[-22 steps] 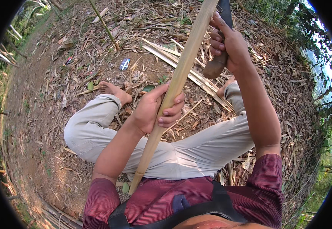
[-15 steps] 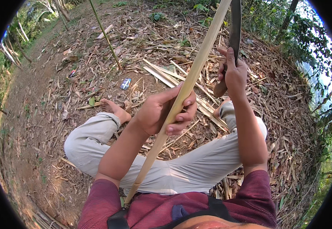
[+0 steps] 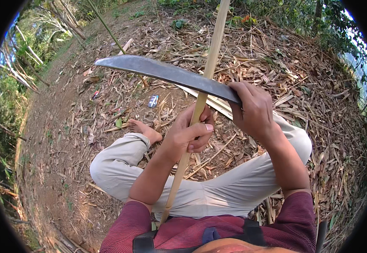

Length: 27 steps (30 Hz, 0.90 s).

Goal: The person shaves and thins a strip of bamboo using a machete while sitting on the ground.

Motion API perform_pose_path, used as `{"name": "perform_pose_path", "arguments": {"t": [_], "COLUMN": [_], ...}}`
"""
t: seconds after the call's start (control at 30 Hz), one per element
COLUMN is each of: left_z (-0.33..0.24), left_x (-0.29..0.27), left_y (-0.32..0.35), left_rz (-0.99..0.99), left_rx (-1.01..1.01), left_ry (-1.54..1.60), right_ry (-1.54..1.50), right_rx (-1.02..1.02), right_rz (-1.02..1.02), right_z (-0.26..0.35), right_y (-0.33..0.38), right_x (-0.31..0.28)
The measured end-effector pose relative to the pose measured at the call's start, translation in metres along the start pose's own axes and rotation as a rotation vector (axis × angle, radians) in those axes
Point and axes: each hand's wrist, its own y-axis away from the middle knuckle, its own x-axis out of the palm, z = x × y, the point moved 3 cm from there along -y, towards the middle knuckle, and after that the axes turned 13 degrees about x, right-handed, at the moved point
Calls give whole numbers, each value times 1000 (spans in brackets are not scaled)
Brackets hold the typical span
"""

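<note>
Both hands were closed on my remote feed: the left hand (image 3: 190, 134) wrapped around a bamboo strip (image 3: 212, 59) slanting up from the pale trousers (image 3: 122, 170), the right hand (image 3: 254, 110) gripping a machete (image 3: 162, 71) by its handle end. I saw the machete cross in front of the strip, tip leftward, but couldn't tell whether they touched.

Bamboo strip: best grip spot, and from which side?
I'd grip the bamboo strip on its slim middle, below the machete, coming from the person's left, as the left hand does. It's long and narrow enough to wrap; the blade crosses it higher up, and the right hand holds the machete on the other side, so low-left seems safest.
</note>
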Motion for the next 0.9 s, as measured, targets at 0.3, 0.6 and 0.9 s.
{"name": "perform_pose_path", "arguments": {"t": [0.3, 0.6, 0.9], "left_z": [19, 23, 36], "left_x": [-19, -7, -12], "left_y": [9, 8, 5], "left_rz": [-9, -208, -286], "left_rx": [-136, -90, -165], "left_ry": [-25, -340, -421], "right_ry": [-61, 81, 72], "right_rx": [-116, 76, -59], "right_rz": [148, 215, 69], "right_z": [27, 9, -15], "right_y": [9, 11, 12], "right_x": [17, 35, 52]}}
